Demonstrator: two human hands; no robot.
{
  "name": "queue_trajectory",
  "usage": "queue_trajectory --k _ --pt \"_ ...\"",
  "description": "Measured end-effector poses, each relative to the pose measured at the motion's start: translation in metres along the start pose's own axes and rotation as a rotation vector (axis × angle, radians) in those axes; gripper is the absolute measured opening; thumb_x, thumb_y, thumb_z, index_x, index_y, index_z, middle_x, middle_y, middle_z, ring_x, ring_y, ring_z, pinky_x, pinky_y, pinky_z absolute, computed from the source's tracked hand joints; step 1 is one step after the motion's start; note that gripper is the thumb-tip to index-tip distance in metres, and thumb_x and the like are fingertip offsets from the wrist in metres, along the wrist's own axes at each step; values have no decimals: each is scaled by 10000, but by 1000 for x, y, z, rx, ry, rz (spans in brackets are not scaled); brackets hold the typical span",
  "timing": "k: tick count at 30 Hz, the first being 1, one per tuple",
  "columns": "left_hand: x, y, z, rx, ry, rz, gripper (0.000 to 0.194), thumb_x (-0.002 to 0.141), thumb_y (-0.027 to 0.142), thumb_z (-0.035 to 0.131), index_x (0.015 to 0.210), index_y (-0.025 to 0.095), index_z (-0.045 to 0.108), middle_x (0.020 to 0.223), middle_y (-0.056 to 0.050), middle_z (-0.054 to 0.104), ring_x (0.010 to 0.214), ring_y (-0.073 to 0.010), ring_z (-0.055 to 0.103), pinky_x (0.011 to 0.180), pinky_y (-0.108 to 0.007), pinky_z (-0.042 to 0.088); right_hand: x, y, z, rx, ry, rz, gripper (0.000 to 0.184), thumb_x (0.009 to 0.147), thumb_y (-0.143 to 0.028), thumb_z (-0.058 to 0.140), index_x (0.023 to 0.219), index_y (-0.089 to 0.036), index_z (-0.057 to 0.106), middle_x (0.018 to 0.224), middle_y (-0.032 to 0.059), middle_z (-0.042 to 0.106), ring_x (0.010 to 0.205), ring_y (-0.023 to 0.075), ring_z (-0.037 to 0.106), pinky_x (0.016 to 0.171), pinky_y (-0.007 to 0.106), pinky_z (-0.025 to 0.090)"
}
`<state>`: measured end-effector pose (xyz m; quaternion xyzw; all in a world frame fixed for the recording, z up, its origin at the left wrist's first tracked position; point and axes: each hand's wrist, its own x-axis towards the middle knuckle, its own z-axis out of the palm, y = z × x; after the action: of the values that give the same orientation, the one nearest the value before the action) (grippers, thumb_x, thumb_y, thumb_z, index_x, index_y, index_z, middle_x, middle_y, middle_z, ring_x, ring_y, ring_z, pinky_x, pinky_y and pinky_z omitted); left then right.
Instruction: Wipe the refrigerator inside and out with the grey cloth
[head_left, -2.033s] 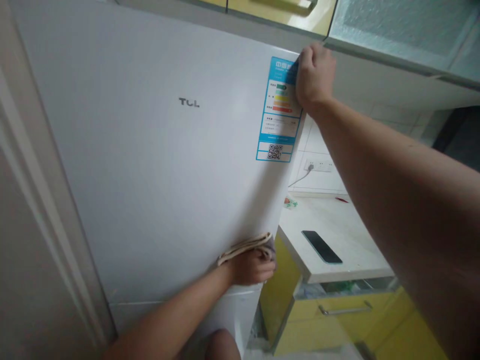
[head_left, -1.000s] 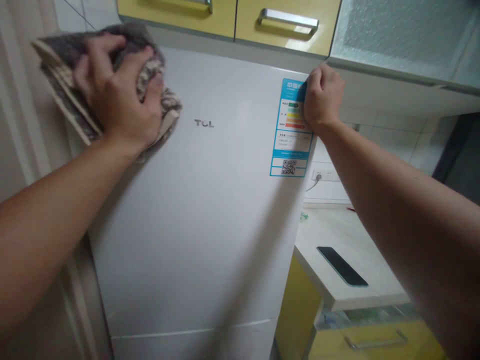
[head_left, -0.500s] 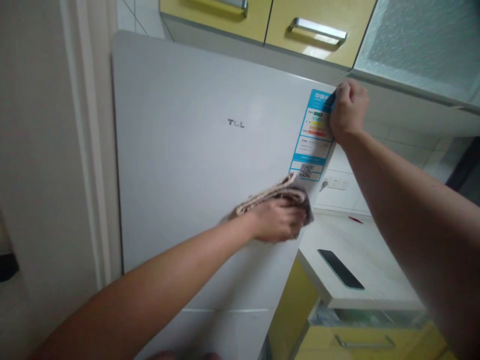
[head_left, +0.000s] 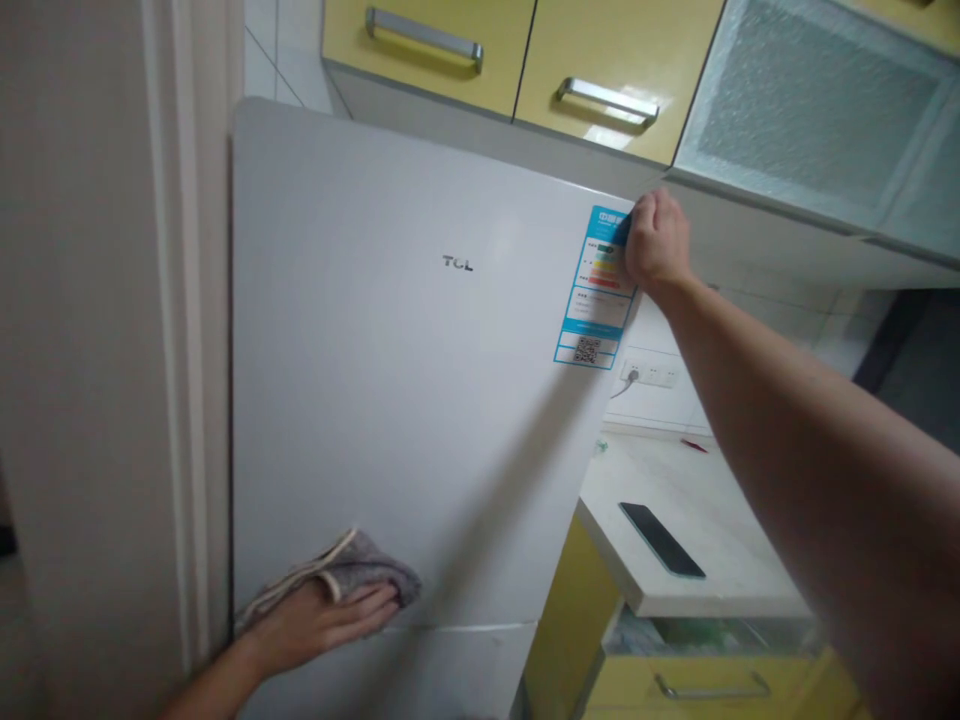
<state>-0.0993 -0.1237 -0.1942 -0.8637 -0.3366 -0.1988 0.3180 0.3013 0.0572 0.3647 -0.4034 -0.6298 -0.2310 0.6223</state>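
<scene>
A white refrigerator door (head_left: 360, 360) with a TCL logo fills the middle of the view. Low on its left side, my left hand (head_left: 322, 625) presses a folded grey cloth (head_left: 367, 570) with pale edging against the surface. The fingers lie over the cloth, just above the seam between the upper and lower doors. My right hand (head_left: 660, 240) is closed around the door's upper right edge, beside a blue and white energy label (head_left: 596, 290). Its fingertips are partly hidden.
Yellow cabinets (head_left: 615, 60) with metal handles hang above the refrigerator. To the right, a phone (head_left: 661, 540) lies on the white countertop (head_left: 720, 590), with a small red object (head_left: 694, 445) behind it. A wall socket (head_left: 651, 374) holds a plug. A door frame (head_left: 176, 330) stands close on the left.
My left hand has moved the cloth down and left, from beneath the label to the door's lower left. The right hand keeps its hold on the edge. The view has shifted slightly.
</scene>
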Motion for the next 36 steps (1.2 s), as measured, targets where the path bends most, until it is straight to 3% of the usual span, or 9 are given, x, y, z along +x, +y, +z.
queue_trajectory --k 3,6,12,16,20,24,28,32,36 --pt "-12 -40 -35 119 113 -115 606 913 174 561 1441 455 658 1316 55 785 1129 -210 743 897 -273 549 -5 0 4 38 60 -6 243 1082 -275 260 858 -251 352 994 74 562 1028 231 516 1025 441 368" --pt "34 -89 -90 237 266 -209 480 937 249 594 1324 499 730 1323 39 775 1239 -255 699 1117 -382 481 -7 3 10 37 107 -3 242 1095 -295 258 890 -246 377 1061 83 589 1058 230 538 1029 443 367" --pt "241 -171 -234 396 722 -539 553 944 496 681 1425 222 676 1587 -105 549 1499 -313 475 1243 -542 339 -6 16 16 116 164 -75 224 1109 -347 301 942 -246 412 1065 68 626 1015 222 562 952 405 387" --pt "379 -157 -278 253 713 -499 604 987 537 641 1539 303 570 1672 -17 435 1571 -297 354 1289 -551 237 -2 20 16 150 144 -101 239 1110 -334 319 900 -246 391 1056 67 631 1005 217 552 925 381 376" --pt "460 -92 -233 222 478 -126 595 1006 460 566 1550 220 549 1702 -113 422 1607 -321 305 1336 -562 173 5 23 12 173 68 -92 307 1108 -328 323 809 -270 351 993 76 613 948 231 514 913 403 361" --pt "450 -8 -130 176 289 213 516 981 352 604 1435 107 625 1650 -202 471 1571 -349 366 1280 -535 315 8 27 2 191 -20 -79 352 1112 -406 335 785 -282 373 985 68 622 952 234 493 914 412 363" --pt "363 64 -32 154 175 458 185 959 335 660 1008 224 800 1205 -82 785 1171 -253 686 1090 -386 513 9 28 -7 190 -117 -85 369 1093 -509 334 831 -273 441 1040 67 658 1024 252 545 932 421 408" --pt "250 101 33 141 163 438 272 984 242 605 1190 276 780 1425 -11 715 1067 -231 721 1060 -422 544 12 29 -3 139 -117 -53 327 1076 -480 330 866 -268 465 1062 97 659 1056 289 588 962 468 435" --pt "142 94 64 -29 -25 202 552 912 272 657 1459 348 643 1385 -21 746 1065 -288 754 1033 -487 568 9 33 11 150 -30 -115 370 1091 -510 259 924 -263 478 1071 107 633 1068 283 579 1003 491 441"
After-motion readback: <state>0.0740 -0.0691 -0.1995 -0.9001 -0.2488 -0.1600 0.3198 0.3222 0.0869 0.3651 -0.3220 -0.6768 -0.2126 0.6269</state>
